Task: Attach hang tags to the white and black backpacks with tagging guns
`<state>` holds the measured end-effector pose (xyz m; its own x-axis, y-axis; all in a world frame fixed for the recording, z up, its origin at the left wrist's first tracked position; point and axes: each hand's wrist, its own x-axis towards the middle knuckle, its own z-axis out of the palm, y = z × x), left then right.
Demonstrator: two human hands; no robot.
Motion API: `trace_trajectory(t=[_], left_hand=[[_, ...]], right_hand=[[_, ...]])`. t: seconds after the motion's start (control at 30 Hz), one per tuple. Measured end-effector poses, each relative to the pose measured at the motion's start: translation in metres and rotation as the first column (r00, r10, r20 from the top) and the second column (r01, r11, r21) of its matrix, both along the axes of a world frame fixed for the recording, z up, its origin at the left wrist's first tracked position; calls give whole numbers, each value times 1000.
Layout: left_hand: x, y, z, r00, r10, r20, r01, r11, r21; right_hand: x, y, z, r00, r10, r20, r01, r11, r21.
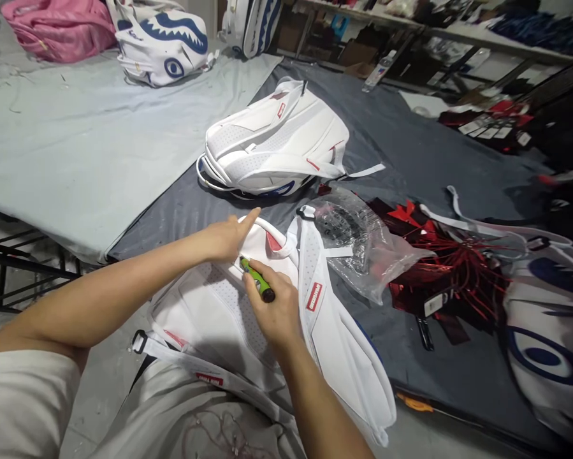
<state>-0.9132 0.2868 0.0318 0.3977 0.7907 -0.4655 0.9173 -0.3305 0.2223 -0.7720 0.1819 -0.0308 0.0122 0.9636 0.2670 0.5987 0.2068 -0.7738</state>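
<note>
A white backpack (197, 303) lies before me, its strap side up, with dotted mesh padding and red labels on the straps. My left hand (226, 239) grips its fabric near the top edge, the index finger pointing out and the other fingers curled, partly hidden. In my right hand (276, 312) is a green pen-shaped tool (256, 279) with a black end; its tip meets the white fabric beside my left hand. Exactly what kind of tool it is I cannot make out. The grab handle (271, 233) arches just beyond both hands.
Another white backpack (276, 143) lies further back on the dark table cover (377, 140). Clear plastic bags (362, 236) and a heap of red tags with cords (443, 274) are to the right, beside a backpack with an eye print (539, 357). A bottle (379, 70) stands behind.
</note>
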Motion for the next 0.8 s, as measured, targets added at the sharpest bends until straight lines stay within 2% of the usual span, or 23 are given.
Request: trace_trajectory(t=[0.1,0.23,0.43,0.6,0.73,0.8], left_hand=[[0,0,0,1000,5,-1,-5,1000,11],[1,-1,0,1000,-6,-2,6,1000,15],[0,0,-3,1000,-3,-13,4,999,41],[0,-3,-2,1000,-5,-13,6,998,60],[-4,-1,-9,999,-38,7,38,996,79],[-5,7,-15,999,-36,7,35,994,104]], right_hand=[[-1,1,3,998,52,28,-51,999,-8],[2,1,6,992,22,121,-25,999,20],[2,0,3,995,-2,104,0,1000,16],[-2,-3,0,999,28,-19,-29,999,-38],[-5,1,-1,999,-35,-11,35,999,29],[-3,9,-1,998,37,-49,-38,999,-24]])
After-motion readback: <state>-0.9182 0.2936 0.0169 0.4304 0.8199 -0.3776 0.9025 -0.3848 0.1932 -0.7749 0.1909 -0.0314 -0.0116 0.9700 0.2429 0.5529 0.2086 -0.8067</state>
